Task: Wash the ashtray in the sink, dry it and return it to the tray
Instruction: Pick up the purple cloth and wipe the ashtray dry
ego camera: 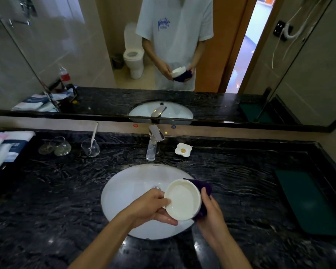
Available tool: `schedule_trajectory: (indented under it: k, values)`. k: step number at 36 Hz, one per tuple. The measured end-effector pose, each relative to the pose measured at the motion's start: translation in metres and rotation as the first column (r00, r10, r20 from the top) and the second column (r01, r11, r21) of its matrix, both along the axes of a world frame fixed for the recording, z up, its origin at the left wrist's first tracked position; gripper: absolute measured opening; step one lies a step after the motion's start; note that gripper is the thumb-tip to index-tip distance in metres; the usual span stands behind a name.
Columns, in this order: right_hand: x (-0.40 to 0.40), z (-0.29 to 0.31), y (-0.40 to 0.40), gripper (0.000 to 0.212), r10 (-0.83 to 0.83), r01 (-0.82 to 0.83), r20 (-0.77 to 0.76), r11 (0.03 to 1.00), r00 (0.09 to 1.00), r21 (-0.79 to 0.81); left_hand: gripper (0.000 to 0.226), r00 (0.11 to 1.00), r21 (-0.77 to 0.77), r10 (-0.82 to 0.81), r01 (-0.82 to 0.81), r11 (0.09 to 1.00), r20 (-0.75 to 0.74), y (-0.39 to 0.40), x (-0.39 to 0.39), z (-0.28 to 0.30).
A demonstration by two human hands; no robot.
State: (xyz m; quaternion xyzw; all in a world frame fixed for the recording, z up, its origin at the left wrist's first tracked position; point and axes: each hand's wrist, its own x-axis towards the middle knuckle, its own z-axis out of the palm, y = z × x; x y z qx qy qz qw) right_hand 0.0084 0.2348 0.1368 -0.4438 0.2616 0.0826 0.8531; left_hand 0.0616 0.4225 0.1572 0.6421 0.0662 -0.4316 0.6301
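Over the white sink (124, 193), the left hand (153, 207) holds the white ashtray (182, 199) by its near rim, with the thumb on the inside edge and the other fingers curled under it. The right hand (208, 212) presses a dark purple cloth (201, 188) against the outer wall of the ashtray, its fingers wrapped around the cloth. The ashtray is tilted, with its open side toward the camera, and it hangs above the right part of the basin, touching nothing else.

The main risk, I think, is a slip. The ashtray is smooth and probably wet, and only a few fingers grip it at one edge; if the cloth pushes too hard from the right, the ashtray can turn out of the grip and fall on the hard basin or on the stone counter (56, 191), where it may chip. The faucet (153, 142) seems to be closed, but I cannot see this clearly.

The counter is dark marbled stone, glossy, with reflections of light. A dark green tray (308, 200) lies at the right, well apart from the sink. Behind the sink stand a glass with a toothbrush (91, 147), two more glasses (56, 147) and a small flower-shaped dish (183, 149). Folded towels (4, 146) lie at the left. A wide mirror (47, 55) above shows a toilet and an open door.
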Motion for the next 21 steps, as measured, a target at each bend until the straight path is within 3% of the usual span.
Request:
schedule_trajectory:
  k: [4,8,11,21]
  values:
    - [-0.001,0.004,0.009,0.051,0.015,0.0,-0.051,0.959,0.999,0.283,0.026,0.993,0.048,0.031,-0.036,0.998,0.112,-0.007,0.002,0.002]
    - [-0.005,-0.004,0.016,0.055,0.022,0.009,-0.074,0.921,0.997,0.389,0.032,0.981,0.068,0.079,-0.093,0.993,0.179,-0.007,-0.001,0.003]
    - [-0.01,-0.007,0.019,0.052,0.074,-0.026,-0.1,0.91,0.992,0.414,0.032,0.969,0.103,0.099,-0.125,0.987,0.227,-0.005,-0.004,0.002]
    - [-0.013,-0.011,-0.012,0.046,0.051,-0.027,-0.075,0.959,0.996,0.284,0.028,0.988,0.102,-0.007,-0.008,0.995,0.152,0.015,-0.003,0.002]
